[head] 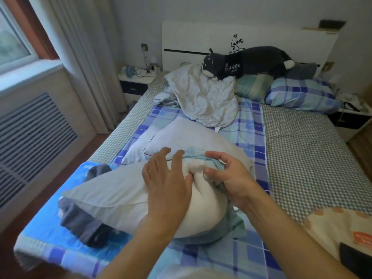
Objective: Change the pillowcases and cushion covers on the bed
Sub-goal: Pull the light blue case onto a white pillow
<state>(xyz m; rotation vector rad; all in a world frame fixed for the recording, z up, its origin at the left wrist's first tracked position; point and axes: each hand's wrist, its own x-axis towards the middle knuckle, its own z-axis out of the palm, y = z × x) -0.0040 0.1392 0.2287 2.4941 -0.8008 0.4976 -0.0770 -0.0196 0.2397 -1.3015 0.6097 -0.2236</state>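
Head view: left hand (168,178) lies flat, fingers straight, on the soft white pillow (201,206); right hand (227,174) pinches its pale-blue pillowcase (193,156) — the far pillow end is hidden.

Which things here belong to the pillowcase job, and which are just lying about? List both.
Job:
- white pillow, under both hands
- left hand, flat on it
- right hand, fingers pinching its corner
- pale case on the pillow
- crumpled cover
- plaid pillow

Lying about:
- plush cat
- dark clothes
- nightstand
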